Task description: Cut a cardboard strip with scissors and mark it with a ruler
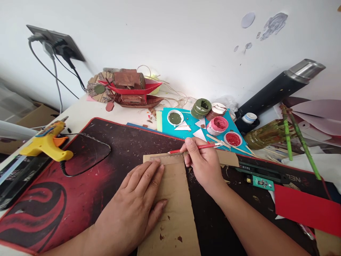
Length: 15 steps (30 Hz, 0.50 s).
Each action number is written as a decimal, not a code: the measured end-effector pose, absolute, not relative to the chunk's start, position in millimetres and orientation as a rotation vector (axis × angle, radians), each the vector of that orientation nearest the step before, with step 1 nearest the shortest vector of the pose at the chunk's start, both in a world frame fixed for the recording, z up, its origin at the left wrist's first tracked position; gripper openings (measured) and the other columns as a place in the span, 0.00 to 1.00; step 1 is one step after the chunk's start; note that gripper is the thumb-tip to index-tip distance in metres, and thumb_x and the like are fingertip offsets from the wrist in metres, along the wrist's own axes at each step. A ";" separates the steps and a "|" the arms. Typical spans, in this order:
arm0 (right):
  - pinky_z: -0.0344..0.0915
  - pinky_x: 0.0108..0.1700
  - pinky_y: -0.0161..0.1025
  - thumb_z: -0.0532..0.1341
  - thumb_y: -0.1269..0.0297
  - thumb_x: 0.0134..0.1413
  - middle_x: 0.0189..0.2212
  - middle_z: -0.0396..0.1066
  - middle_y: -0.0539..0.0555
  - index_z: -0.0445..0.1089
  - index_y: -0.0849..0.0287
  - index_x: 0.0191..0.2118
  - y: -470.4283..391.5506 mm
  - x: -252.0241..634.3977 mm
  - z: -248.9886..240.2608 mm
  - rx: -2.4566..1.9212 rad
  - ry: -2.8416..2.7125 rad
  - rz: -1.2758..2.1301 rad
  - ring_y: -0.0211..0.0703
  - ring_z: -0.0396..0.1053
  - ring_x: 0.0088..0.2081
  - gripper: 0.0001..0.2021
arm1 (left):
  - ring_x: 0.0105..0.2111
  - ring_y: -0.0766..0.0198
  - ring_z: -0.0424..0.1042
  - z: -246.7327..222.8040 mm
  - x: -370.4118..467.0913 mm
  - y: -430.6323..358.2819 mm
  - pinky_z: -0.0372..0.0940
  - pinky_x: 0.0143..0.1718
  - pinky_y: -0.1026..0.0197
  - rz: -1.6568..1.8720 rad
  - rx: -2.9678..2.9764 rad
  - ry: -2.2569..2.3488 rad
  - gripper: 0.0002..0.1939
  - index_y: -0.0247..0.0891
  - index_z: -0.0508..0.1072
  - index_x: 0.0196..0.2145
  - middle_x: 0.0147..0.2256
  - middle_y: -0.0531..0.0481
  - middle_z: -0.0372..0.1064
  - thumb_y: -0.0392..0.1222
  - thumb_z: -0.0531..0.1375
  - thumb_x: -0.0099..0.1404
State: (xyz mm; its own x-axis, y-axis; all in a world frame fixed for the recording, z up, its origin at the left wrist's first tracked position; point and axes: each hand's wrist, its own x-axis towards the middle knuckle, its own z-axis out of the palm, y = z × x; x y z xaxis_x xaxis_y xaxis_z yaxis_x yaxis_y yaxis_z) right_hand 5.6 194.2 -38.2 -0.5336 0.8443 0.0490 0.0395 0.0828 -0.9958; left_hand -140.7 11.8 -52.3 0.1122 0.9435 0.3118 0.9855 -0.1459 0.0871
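A long strip of brown cardboard (177,199) lies on the dark and red mat, with a few reddish-brown flakes on it. Across its far end rests a clear ruler (172,159). My left hand (138,199) lies flat over the ruler and the cardboard, fingers stretched forward. Over the strip's right far corner, my right hand (204,163) grips a red pencil (207,145), its tip pointing left beside the ruler's far edge.
A yellow glue gun (50,144) stands at the left. Model boats (133,87) sit behind the mat. Open paint jars (217,125) are on a blue sheet (167,129). Red card (306,206), a green cutter (262,172) and a black flask (274,90) are at the right.
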 end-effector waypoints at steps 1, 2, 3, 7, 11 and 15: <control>0.60 0.23 0.34 0.63 0.36 0.70 0.17 0.65 0.46 0.74 0.56 0.30 194.1 5.7 -38.6 -0.881 -1.679 1.527 0.36 0.63 0.19 0.28 | 0.64 0.41 0.66 -52.2 -140.8 11.8 0.65 0.64 0.43 -0.450 -2.234 -1.956 0.31 0.25 0.65 0.71 0.67 0.32 0.68 0.48 0.55 0.79; 0.60 0.23 0.34 0.63 0.36 0.70 0.17 0.65 0.46 0.74 0.56 0.30 194.1 5.8 -39.0 -0.882 -1.666 1.533 0.36 0.62 0.19 0.28 | 0.65 0.41 0.66 -52.2 -140.9 11.9 0.64 0.65 0.43 -0.457 -2.235 -1.960 0.31 0.26 0.65 0.72 0.67 0.32 0.68 0.48 0.55 0.79; 0.60 0.22 0.34 0.63 0.35 0.69 0.17 0.65 0.46 0.73 0.56 0.30 194.0 5.7 -39.4 -0.885 -1.652 1.540 0.36 0.62 0.19 0.28 | 0.65 0.41 0.66 -52.2 -141.0 11.9 0.64 0.65 0.43 -0.463 -2.236 -1.963 0.31 0.27 0.65 0.72 0.67 0.32 0.68 0.48 0.55 0.79; 0.58 0.21 0.33 0.64 0.31 0.66 0.16 0.63 0.45 0.72 0.56 0.29 194.1 4.5 -40.3 -0.901 -1.588 1.575 0.36 0.62 0.18 0.30 | 0.64 0.42 0.67 -51.6 -140.1 11.9 0.64 0.65 0.42 -0.478 -2.231 -1.960 0.29 0.30 0.67 0.70 0.67 0.34 0.69 0.45 0.56 0.78; 0.56 0.20 0.33 0.65 0.30 0.64 0.15 0.62 0.45 0.71 0.55 0.29 193.3 4.2 -39.9 -0.899 -1.563 1.556 0.36 0.61 0.17 0.31 | 0.59 0.44 0.70 -49.7 -136.9 11.0 0.67 0.61 0.44 -0.512 -2.226 -1.922 0.25 0.32 0.71 0.67 0.62 0.36 0.73 0.43 0.57 0.78; 0.56 0.20 0.33 0.64 0.29 0.64 0.15 0.62 0.45 0.72 0.56 0.29 190.2 5.5 -39.6 -0.882 -1.571 1.519 0.36 0.61 0.17 0.31 | 0.56 0.47 0.72 -46.9 -136.6 9.5 0.69 0.58 0.46 -0.567 -2.278 -1.924 0.21 0.35 0.73 0.65 0.56 0.39 0.76 0.40 0.57 0.78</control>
State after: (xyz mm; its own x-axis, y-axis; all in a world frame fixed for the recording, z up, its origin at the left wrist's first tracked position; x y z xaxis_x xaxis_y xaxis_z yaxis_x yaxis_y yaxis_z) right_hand 5.5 190.2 -39.6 -0.4684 0.8815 0.0594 -0.0297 0.0515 -0.9982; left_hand -136.6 9.5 -46.9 0.1290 0.9290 0.3468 0.9687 -0.1929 0.1563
